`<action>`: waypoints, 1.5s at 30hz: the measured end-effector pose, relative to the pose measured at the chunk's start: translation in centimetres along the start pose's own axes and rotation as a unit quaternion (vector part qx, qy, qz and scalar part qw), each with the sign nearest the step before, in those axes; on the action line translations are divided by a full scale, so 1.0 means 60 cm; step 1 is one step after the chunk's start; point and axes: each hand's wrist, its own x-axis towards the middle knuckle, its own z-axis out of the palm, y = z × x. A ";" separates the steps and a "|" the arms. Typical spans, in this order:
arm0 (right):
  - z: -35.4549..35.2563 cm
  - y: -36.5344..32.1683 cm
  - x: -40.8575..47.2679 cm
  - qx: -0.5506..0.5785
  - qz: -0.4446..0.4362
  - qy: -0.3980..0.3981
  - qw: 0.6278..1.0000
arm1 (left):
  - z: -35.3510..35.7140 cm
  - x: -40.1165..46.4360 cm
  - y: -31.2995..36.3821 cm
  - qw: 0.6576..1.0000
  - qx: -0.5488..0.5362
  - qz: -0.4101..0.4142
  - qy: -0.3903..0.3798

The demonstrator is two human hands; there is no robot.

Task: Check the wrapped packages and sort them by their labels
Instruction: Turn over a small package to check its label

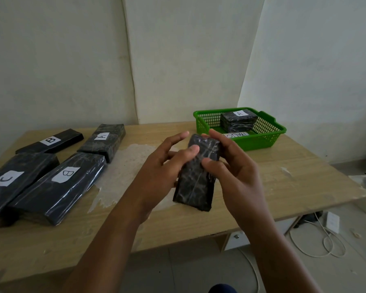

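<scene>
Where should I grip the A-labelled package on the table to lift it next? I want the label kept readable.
Take the A-labelled package across its two long side edges, coming down from above near its middle. It lies flat, with clear table on its right and a gap on its left toward the B packages, so fingers likely fit both sides without covering the label.

Wooden table (251,187) — four black packages (57,187) (left), green basket (260,142) far right.
</scene>
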 end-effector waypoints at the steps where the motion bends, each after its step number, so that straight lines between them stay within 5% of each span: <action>1: 0.003 0.001 -0.001 -0.001 -0.002 -0.010 1.000 | 0.000 0.002 -0.001 1.000 0.015 0.005 0.007; 14: 0.014 0.009 0.005 -0.042 -0.052 0.036 0.997 | 0.013 0.000 -0.011 0.992 0.101 0.059 0.044; 24: 0.015 0.017 -0.009 -0.021 0.042 0.055 0.997 | 0.021 -0.003 -0.005 0.983 -0.008 0.023 0.182; 33: -0.006 0.005 0.007 -0.051 0.006 0.062 0.997 | -0.005 -0.001 -0.017 0.989 0.103 0.036 0.097; 39: 0.012 0.012 -0.001 -0.030 -0.002 0.104 0.994 | 0.005 0.000 -0.022 0.985 0.066 0.021 0.161; 45: 0.005 0.014 0.003 -0.005 -0.032 0.148 0.988 | 0.003 -0.003 -0.018 0.989 0.133 -0.039 0.049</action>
